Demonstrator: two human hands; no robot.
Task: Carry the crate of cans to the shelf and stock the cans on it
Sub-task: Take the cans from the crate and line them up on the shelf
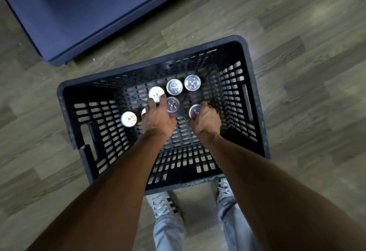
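Wood-look plank floor (297, 32) lies under you, with a blue shelf base (79, 13) beyond the black slotted crate (255, 100). Inside the crate stand silver-topped cans (174, 86). Your left hand (158, 119) reaches over them, fingers loosely spread, holding nothing visible. Your right hand (207, 120) curls its fingers around one can (194, 110) near the crate's middle.

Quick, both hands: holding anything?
Left hand: fingers reaching over the cans, grip cannot be told.
Right hand: fingers curled around a can.

Crate (245, 100) walls hem 7 clustered cans (174, 86).
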